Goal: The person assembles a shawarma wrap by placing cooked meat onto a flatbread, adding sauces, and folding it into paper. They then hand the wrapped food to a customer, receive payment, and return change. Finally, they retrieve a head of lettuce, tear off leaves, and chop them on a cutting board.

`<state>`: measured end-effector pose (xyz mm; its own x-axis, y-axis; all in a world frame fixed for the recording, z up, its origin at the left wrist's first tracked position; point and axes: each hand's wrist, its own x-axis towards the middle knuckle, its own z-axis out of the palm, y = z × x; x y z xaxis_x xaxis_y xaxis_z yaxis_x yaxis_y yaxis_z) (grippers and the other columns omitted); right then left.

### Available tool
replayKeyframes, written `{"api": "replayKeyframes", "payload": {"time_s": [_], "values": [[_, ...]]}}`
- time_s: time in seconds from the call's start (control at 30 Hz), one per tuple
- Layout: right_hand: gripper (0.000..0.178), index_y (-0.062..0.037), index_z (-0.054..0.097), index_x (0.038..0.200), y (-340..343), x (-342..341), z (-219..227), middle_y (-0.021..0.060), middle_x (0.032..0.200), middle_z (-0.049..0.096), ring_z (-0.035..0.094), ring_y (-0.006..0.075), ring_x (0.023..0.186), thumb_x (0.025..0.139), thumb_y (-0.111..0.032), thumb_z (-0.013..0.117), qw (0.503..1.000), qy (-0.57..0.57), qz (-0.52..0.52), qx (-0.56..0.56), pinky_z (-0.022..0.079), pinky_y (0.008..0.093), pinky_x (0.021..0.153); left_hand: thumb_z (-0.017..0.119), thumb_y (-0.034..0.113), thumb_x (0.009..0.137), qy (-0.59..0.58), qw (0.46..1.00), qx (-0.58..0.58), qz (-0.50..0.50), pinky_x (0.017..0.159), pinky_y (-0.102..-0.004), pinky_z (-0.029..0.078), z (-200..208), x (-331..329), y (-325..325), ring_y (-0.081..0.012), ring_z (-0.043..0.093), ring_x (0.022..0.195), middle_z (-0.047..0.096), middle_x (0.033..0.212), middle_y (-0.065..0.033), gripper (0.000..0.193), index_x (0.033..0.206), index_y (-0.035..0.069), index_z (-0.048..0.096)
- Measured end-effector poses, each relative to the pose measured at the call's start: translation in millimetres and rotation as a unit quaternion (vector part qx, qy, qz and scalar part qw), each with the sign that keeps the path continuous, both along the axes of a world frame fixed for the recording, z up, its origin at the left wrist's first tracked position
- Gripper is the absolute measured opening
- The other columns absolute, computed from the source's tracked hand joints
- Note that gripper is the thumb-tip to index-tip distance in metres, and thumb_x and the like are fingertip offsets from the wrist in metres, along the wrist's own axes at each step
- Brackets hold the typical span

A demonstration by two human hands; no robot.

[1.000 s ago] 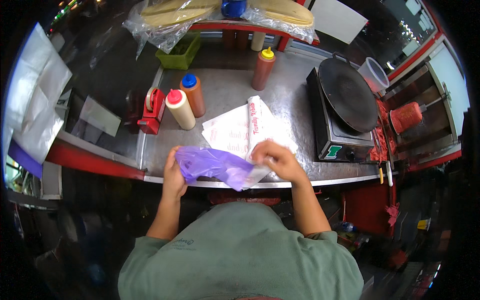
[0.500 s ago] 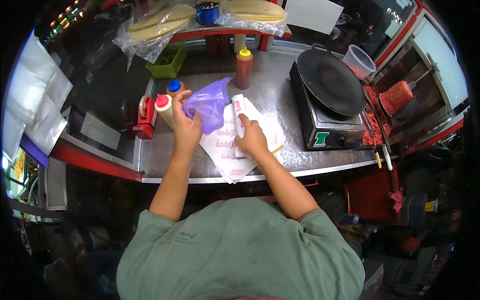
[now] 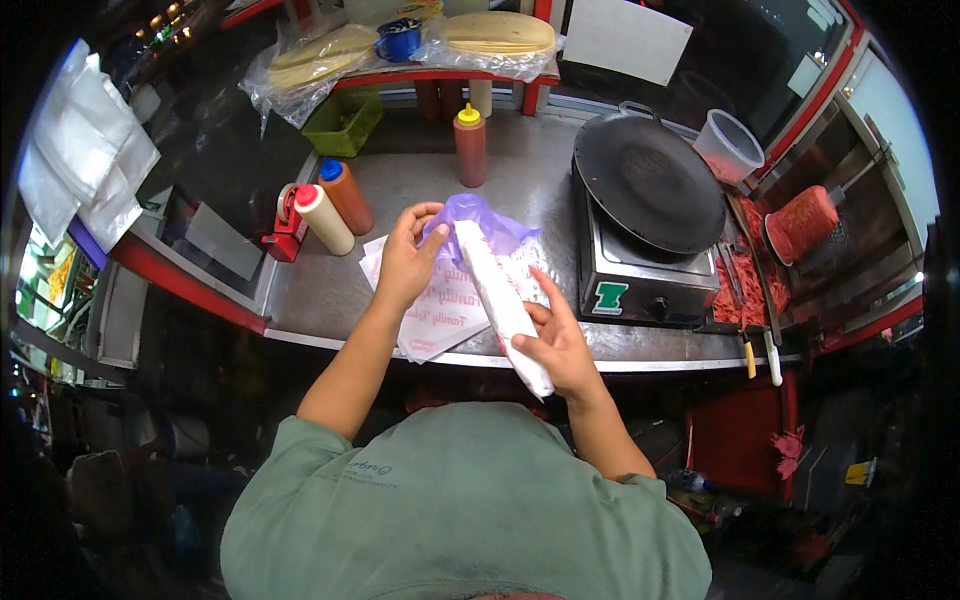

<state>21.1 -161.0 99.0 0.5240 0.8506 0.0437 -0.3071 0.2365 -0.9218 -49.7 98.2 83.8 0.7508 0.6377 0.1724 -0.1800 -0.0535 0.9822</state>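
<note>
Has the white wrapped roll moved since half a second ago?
Yes, down the picture: the white wrapped roll, in the right hand, now overlaps the counter's front edge; earlier it lay behind that edge.

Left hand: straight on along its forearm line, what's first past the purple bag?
Likely the yellow-capped reddish bottle, standing farther back on the counter. Depth is unclear from one view, so the left hand and purple bag might pass over or beside it.
</note>
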Motion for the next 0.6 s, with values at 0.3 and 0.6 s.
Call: {"api": "replayKeyframes", "payload": {"time_s": [0.3, 0.6], "values": [[0.091, -0.0092, 0.038, 0.162, 23, 41, -8, 0.0164, 0.128, 0.068, 0.066, 0.0245, 0.111, 0.08, -0.006, 0.076, 0.87, -0.483, -0.012, -0.098, 0.049, 0.0374, 0.104, 0.065, 0.008, 0.098, 0.061, 0.895, 0.233, -0.376, 0.09, -0.0323, 0.053, -8, -42, -26, -0.0166, 0.065, 0.105, 0.07, 0.117, -0.0074, 0.03, 0.127, 0.006, 0.066], [0.06, -0.0047, 0.054, 0.133, 133, 16, -86, 0.019, 0.116, 0.069, 0.07, 0.0287, 0.092, 0.08, -0.013, 0.082, 0.882, -0.381, -0.22, -0.172, 0.057, 0.0405, 0.083, 0.067, 0.019, 0.105, 0.115, 0.992, -0.038, -0.03, 0.082, -0.0258, 0.052, -107, -74, -6, -0.0092, 0.065, 0.092, 0.068, 0.104, -0.0036, 0.032, 0.13, 0.001, 0.057]]}}
